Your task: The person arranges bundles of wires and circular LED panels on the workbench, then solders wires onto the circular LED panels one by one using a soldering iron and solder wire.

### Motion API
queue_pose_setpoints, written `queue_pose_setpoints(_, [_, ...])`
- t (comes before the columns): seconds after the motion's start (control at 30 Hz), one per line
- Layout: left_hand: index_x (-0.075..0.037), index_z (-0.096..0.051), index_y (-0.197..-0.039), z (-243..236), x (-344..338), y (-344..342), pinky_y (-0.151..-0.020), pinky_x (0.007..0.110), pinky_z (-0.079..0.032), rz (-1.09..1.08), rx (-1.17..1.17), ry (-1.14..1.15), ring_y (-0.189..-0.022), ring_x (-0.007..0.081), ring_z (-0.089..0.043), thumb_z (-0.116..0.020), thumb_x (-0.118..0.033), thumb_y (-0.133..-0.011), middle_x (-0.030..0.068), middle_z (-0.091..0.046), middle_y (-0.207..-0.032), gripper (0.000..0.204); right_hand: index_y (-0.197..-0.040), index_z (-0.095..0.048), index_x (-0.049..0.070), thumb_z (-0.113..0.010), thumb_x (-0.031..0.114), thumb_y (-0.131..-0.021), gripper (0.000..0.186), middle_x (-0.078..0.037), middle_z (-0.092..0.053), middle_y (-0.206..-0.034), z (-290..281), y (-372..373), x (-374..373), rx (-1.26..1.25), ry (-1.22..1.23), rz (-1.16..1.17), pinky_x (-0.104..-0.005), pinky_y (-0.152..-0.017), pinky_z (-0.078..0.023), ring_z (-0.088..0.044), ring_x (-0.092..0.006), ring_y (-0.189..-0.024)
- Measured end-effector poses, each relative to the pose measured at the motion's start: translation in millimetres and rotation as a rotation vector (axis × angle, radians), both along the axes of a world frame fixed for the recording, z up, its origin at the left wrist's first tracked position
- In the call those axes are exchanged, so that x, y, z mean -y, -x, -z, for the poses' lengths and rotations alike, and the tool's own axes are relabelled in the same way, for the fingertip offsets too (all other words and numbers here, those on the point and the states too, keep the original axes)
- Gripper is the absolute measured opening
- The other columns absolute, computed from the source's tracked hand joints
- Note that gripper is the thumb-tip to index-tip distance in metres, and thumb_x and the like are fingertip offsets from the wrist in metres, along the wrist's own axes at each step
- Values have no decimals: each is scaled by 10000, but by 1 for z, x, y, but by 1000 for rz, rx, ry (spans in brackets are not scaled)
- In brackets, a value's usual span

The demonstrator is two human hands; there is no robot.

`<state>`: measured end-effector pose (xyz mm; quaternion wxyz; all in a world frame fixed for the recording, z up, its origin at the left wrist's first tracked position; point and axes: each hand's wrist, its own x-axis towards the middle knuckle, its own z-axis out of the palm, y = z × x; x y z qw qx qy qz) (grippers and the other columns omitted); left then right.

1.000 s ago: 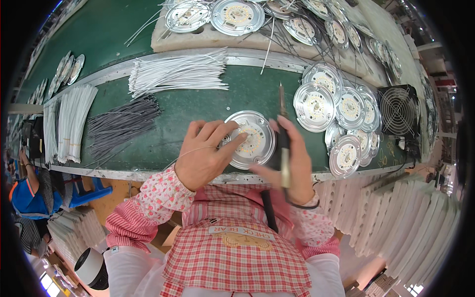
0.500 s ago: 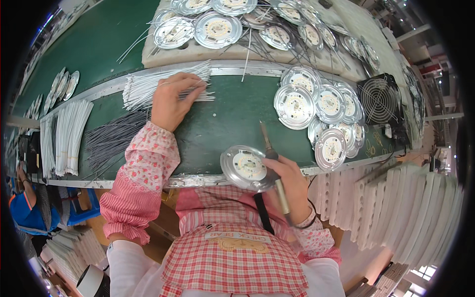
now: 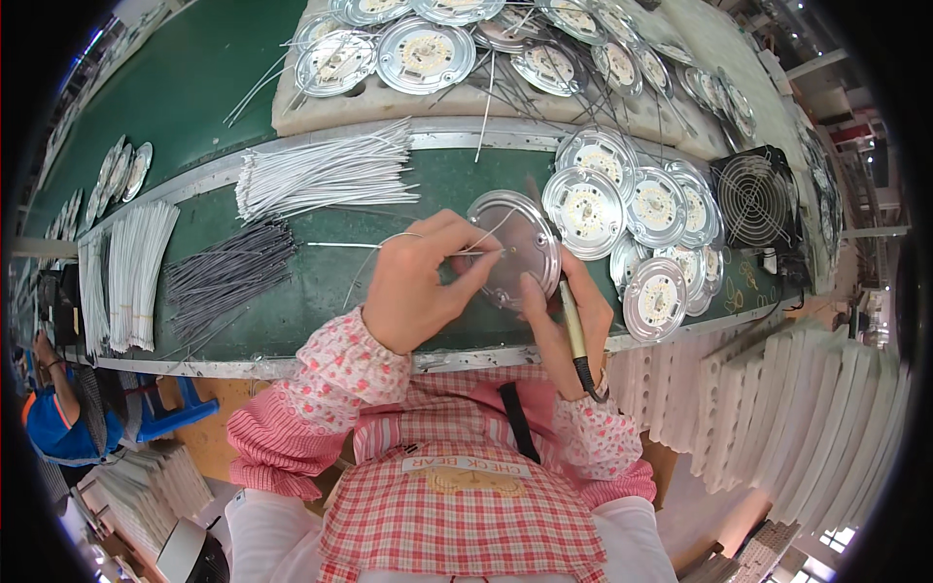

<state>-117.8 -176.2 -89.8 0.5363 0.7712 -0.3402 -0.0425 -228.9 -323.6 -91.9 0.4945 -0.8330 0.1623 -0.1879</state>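
Over the near part of the bench my left hand [image 3: 428,277] pinches thin wires [image 3: 340,245], one white and at least one more that curves down. Their tips meet the plain back of a round metal LED plate [image 3: 505,277], near its centre. Whether an end passes through a hole there I cannot tell. My right hand [image 3: 569,325] grips that plate by its lower right edge, tilted up, and also holds a soldering iron [image 3: 573,330] with a pale handle. The iron's tip is mostly hidden behind the plate.
A bundle of white wires [image 3: 326,173] and a bundle of dark grey wires [image 3: 231,272] lie left on the green bench [image 3: 389,223]. Finished-looking LED plates [image 3: 585,214] overlap at the right, beside a black fan [image 3: 753,199]. More plates rest on a foam slab [image 3: 408,112] behind.
My left hand has come from the white bundle down and right to the plate, bringing wires. My right hand has raised the plate and turned its back toward me.
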Motion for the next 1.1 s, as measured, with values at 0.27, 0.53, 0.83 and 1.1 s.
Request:
queue_pose_setpoints(0.27, [-51,-708,-885,5,4,7,-623,319,-492,-37,39,42,-672,209,-645,-732,-49,-814,74,-667,-811,75,-1274,-603,40,-701,33,-864,421,-91,-632,-870,5,1,-4,102,122,-23,-282,-623,-500,-607,-158,-673])
queue_pose_setpoints(0.53, [-19,-717,-966,3,-5,22,-668,320,-514,-22,160,-44,-763,261,-672,-715,10,-810,112,-683,-871,159,-1296,-613,82,-709,-12,-818,496,-100,-589,-860,3,8,-16,250,414,-1,-323,-579,-504,-607,-232,-632])
queue_pose_setpoints(0.83, [9,-689,-1010,13,-23,13,-704,343,-546,36,-111,-63,-799,301,-702,-698,11,-805,151,-693,-888,205,-1322,-603,108,-912,204,-666,731,-78,-602,-916,-16,9,-18,137,264,-174,-335,-634,-529,-637,-240,-739])
queue_pose_setpoints(1.1, [22,-690,-1063,36,-23,0,-703,247,-526,45,-319,-4,-766,128,-677,-673,0,-855,114,-701,-841,210,-1517,-271,3,-955,284,-605,1174,-208,-457,-1416,14,-23,21,94,163,-512,-411,-1087,-389,-481,-355,-1297])
